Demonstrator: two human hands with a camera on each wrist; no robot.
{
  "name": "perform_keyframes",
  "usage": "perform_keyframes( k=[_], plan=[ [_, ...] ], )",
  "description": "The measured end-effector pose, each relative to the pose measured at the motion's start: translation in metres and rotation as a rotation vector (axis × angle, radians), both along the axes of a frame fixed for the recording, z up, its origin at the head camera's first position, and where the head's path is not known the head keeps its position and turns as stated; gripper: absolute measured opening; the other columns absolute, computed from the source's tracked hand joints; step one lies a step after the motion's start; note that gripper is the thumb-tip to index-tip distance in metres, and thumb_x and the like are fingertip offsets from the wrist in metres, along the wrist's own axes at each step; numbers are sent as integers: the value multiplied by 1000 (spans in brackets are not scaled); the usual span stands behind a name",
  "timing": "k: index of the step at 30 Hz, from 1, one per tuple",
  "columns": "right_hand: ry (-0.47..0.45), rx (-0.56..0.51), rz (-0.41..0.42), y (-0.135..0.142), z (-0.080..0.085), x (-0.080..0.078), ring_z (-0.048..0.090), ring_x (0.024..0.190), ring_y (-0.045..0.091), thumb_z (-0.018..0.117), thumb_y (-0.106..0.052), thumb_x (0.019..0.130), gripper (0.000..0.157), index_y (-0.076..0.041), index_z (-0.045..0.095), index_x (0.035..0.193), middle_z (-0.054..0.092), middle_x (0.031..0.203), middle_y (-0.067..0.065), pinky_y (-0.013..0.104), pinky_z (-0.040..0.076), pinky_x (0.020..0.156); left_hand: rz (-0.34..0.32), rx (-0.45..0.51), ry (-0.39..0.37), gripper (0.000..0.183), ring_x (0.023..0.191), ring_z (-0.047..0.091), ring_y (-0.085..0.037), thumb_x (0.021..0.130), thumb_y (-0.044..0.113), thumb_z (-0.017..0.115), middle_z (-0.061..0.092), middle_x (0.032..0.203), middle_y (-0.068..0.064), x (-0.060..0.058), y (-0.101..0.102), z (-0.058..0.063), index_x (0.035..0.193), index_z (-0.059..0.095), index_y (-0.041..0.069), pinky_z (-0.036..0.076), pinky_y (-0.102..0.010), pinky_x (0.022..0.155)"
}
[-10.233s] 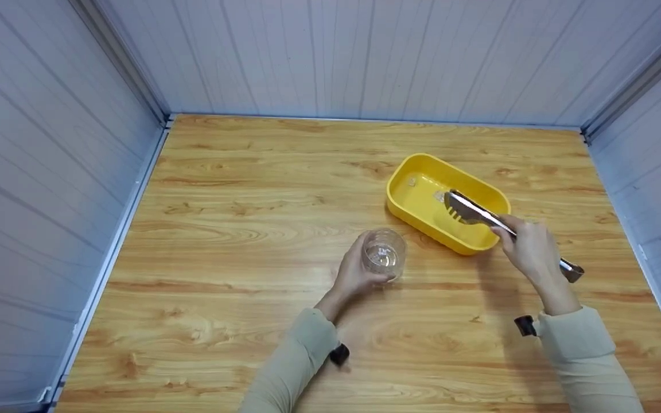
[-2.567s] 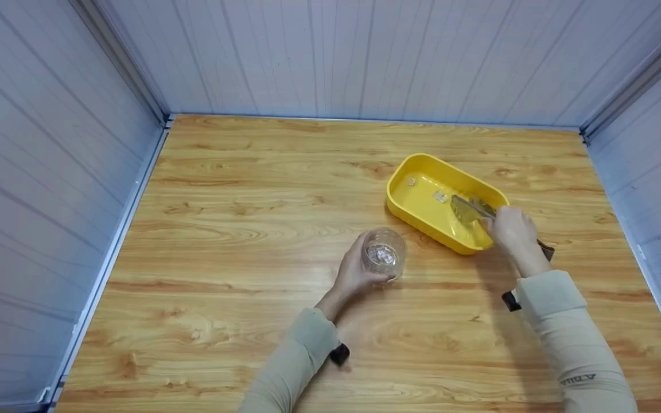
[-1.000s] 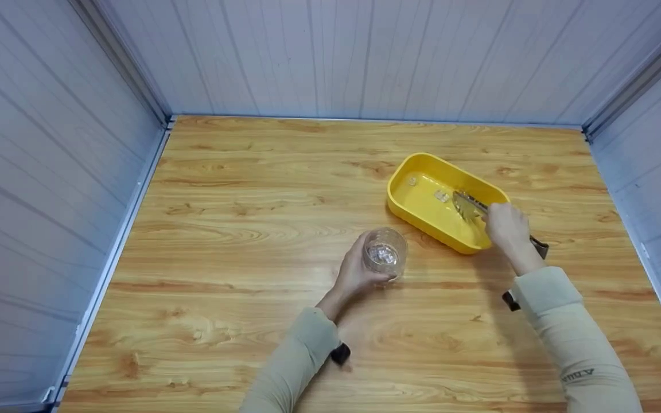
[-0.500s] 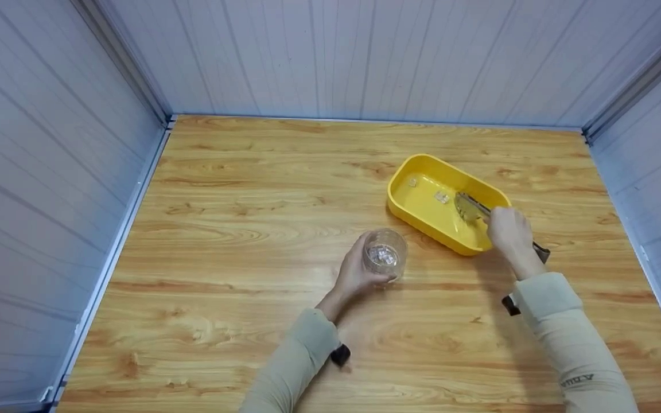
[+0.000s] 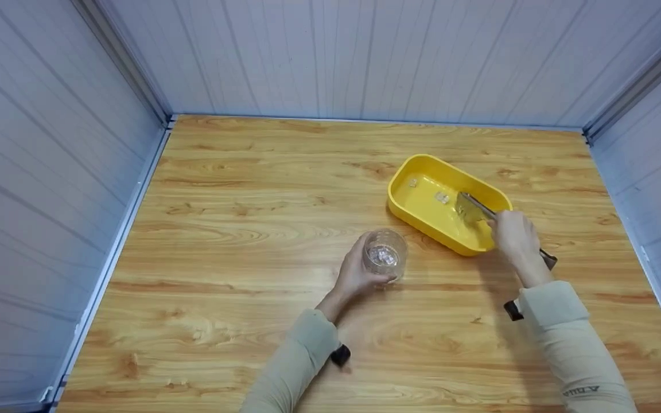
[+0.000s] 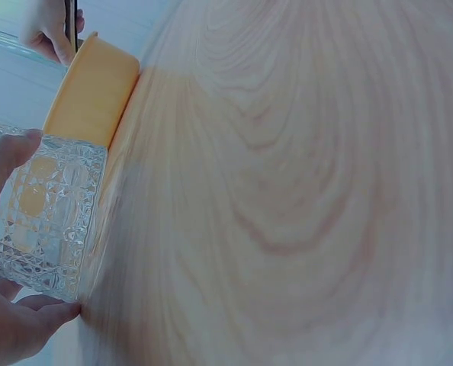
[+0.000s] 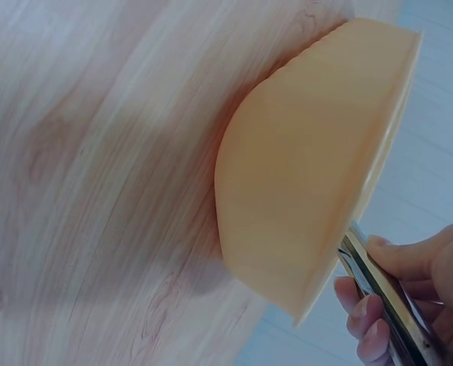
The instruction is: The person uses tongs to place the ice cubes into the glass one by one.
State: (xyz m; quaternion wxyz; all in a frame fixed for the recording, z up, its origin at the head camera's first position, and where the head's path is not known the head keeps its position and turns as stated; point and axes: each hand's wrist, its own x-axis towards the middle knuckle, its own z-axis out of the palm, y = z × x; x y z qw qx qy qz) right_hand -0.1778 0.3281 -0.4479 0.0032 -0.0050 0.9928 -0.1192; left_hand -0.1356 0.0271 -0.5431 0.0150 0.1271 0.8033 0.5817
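My left hand [image 5: 356, 272] curls round a clear cut-pattern glass [image 5: 388, 238] upright on the table, thumb and fingers on opposite sides in the left wrist view. Clear ice-like pieces [image 5: 386, 256] lie at its bottom. My right hand [image 5: 517, 238] grips metal tongs [image 5: 482, 205] over the near right end of a yellow tub [image 5: 431, 228]. The tong heads reach down inside the tub, close together; I cannot tell whether they hold a piece. Clear cubes [image 5: 442, 198] lie mid-tub, with another clear cube [image 5: 413, 183] at its left end. In the right wrist view, the tub wall hides the tong heads.
The wood-grain table [image 5: 238, 229] extends left of the glass and in front of the tub. Pale panel walls [image 5: 342, 57] close off the back and both sides. Dark wrist devices [image 5: 340, 355] sit at both sleeve cuffs.
Ten seconds ago the tongs were higher over the tub, and fewer clear pieces showed in the glass. Over the last second the tong heads have closed together and the right hand shifted slightly nearer me.
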Motion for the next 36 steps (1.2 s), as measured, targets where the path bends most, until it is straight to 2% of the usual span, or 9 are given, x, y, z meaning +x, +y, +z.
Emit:
perform_keyframes(
  k=[5, 12, 20, 27, 34, 36],
  plan=[
    [5, -20, 9, 1, 3, 7, 48, 50, 26, 51, -15, 89, 23, 5, 55, 78, 52, 62, 16, 35, 35, 40, -3, 0, 15, 95, 119, 39, -20, 54, 20, 83, 45, 128, -8, 0, -1, 0, 133, 33, 4, 30, -31, 100],
    [112, -33, 46, 0, 4, 15, 50, 50, 30, 54, -12, 87, 22, 9, 57, 80, 54, 64, 21, 40, 39, 42, -1, 8, 17, 94, 117, 41, -17, 53, 20, 84, 47, 125, -6, -1, -1, 0, 132, 35, 8, 30, -29, 99],
    [128, -54, 12, -1, 7, 23, 48, 51, 29, 54, -14, 88, 22, 7, 57, 83, 54, 66, 20, 38, 37, 42, -11, 48, 25, 92, 115, 42, -16, 51, 18, 84, 48, 124, -4, -2, 0, -1, 130, 37, 10, 30, -29, 99],
    [191, -105, 16, -3, 11, 29, 44, 47, 26, 56, -13, 86, 19, 4, 57, 77, 51, 59, 14, 36, 35, 38, -36, 95, 49, 84, 113, 43, -33, 54, 1, 79, 48, 121, -21, 10, -2, 35, 126, 37, -6, 33, -33, 99],
    [203, -120, 12, -8, 16, 37, 42, 48, 24, 56, -15, 87, 20, 4, 59, 82, 49, 59, 12, 31, 32, 40, -31, 96, 45, 91, 116, 43, -27, 51, 5, 82, 47, 124, -14, -2, 1, 2, 130, 36, 2, 31, -34, 100],
    [217, -127, 21, -10, 17, 39, 43, 48, 24, 56, -14, 87, 19, 4, 59, 84, 50, 59, 12, 30, 32, 39, -23, 75, 35, 92, 116, 43, -22, 51, 7, 82, 48, 124, -9, -2, 1, -1, 130, 37, 6, 31, -31, 100]
  ],
)
